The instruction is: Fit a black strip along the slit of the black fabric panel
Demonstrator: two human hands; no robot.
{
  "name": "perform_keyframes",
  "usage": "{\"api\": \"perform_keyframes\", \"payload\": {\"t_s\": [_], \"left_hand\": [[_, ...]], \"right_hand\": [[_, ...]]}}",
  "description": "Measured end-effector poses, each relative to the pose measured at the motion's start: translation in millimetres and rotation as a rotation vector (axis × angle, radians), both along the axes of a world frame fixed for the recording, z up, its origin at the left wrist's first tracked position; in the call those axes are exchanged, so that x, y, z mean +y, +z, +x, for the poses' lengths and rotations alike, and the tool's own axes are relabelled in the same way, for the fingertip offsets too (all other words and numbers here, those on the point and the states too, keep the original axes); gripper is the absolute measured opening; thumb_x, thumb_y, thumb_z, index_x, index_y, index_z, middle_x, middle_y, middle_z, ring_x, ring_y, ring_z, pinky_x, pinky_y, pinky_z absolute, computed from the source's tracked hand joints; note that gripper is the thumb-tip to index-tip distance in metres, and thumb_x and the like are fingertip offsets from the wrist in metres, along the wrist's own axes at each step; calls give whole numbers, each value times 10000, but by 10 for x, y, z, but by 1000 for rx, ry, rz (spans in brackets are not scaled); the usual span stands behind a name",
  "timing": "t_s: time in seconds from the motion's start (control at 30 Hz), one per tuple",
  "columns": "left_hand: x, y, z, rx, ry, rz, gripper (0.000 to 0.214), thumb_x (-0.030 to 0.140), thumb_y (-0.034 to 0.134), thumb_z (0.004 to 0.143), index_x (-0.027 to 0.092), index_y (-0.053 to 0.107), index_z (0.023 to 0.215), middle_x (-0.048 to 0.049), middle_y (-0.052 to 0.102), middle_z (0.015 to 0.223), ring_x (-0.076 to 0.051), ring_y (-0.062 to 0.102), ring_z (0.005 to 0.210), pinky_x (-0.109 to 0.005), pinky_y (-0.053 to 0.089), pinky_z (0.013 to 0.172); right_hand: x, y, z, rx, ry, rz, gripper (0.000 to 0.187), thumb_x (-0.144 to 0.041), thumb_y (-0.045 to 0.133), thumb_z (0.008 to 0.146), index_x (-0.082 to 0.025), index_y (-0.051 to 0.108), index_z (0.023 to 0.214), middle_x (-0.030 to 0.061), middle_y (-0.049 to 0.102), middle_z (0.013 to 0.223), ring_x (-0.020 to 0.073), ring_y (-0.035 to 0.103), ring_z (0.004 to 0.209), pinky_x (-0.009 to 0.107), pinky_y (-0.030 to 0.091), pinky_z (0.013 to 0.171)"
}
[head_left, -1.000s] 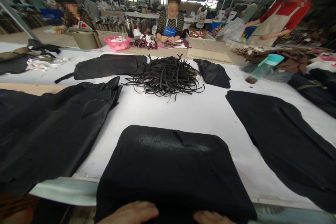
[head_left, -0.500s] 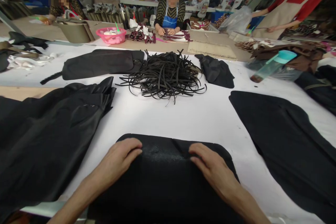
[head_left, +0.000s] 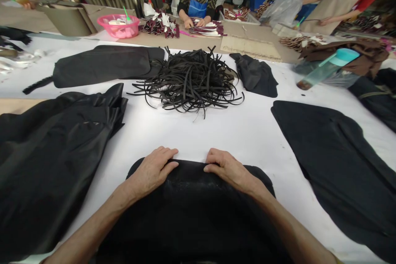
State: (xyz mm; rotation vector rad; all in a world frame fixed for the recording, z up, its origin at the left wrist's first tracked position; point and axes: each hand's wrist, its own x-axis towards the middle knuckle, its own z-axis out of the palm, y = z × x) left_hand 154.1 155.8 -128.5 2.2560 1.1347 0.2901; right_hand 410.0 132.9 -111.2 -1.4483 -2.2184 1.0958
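A black leather-like panel (head_left: 192, 214) with rounded corners lies in front of me and reaches the bottom of the view. My left hand (head_left: 156, 166) grips its far edge, fingers over the rim and thumb on the upper face. A short way to the right, my right hand (head_left: 224, 167) pinches that same edge between thumb and bent fingers. A faint pale smudge (head_left: 192, 185) marks the panel just below the hands. Beyond the white work surface (head_left: 185, 134) sits a heap of thin black strips (head_left: 194, 78).
Black sheets (head_left: 52, 161) lie crumpled at left; flat black panels (head_left: 334, 165) lie at right. Farther back are black pieces (head_left: 102, 66), a pink basket (head_left: 119, 27) and a teal-lidded bottle (head_left: 328, 68). A co-worker in a blue apron (head_left: 198, 6) handles maroon-and-white pieces opposite.
Both hands have moved forward and closer together, from over the panel's face onto its far edge. The view has tilted down slightly.
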Motion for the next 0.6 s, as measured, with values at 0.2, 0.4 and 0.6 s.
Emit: {"api": "perform_keyframes", "payload": {"t_s": [0.2,0.4,0.6], "left_hand": [[84,56,7,11,-22,-139,176,330,508,891,191,613,874,-15,571,824,-208,504,811,-323,387,742],[121,79,32,-53,63,-242,207,274,433,883,191,529,718,14,536,715,-166,503,690,-277,360,630],[104,-27,0,38,111,-104,255,312,355,896,193,526,749,-14,520,740,-192,499,711,-301,348,651]], "right_hand": [[46,-127,5,48,-89,66,212,-83,647,836,-188,537,687,-38,537,775,133,518,738,235,370,671],[141,-149,-13,-5,-214,158,144,-110,610,861,-190,585,744,-18,565,774,157,524,766,257,353,691],[160,-184,64,-68,-187,92,161,-207,612,873,-209,620,712,-61,508,563,129,486,570,248,319,576]]}}
